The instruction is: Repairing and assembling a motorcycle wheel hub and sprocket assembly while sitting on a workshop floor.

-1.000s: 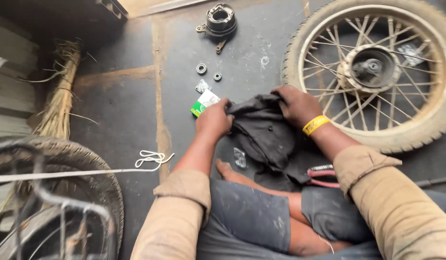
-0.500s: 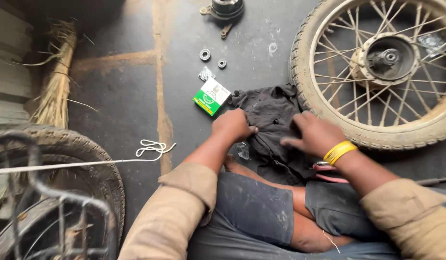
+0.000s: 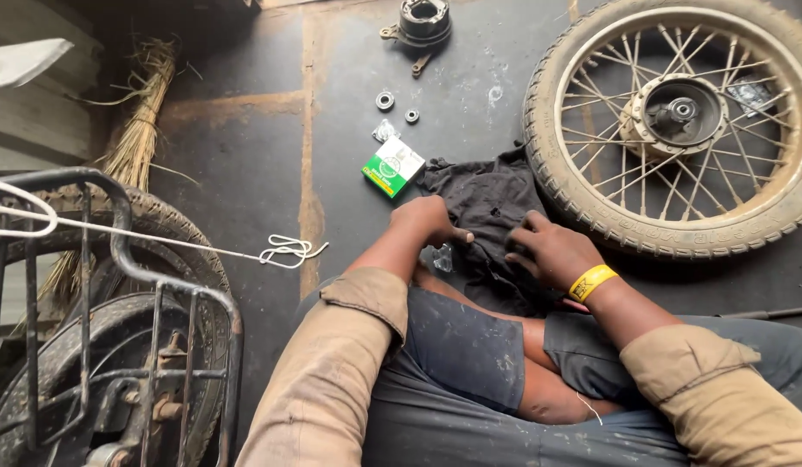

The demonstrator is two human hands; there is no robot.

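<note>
The rag [image 3: 487, 203] was dark, grimy and crumpled, lying on the floor [image 3: 245, 147] just left of the wheel [image 3: 678, 121] and right of the green box [image 3: 393, 167]. The left hand [image 3: 431, 220] pressed on its near left edge, fingers curled closed on the cloth. The right hand [image 3: 552, 253] lay on its near right part, fingers bent, pinching folds.

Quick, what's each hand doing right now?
Left hand: closed, gripping the dark rag.
Right hand: fingers bent, pressing on the rag; a full grip cannot be told.
</note>
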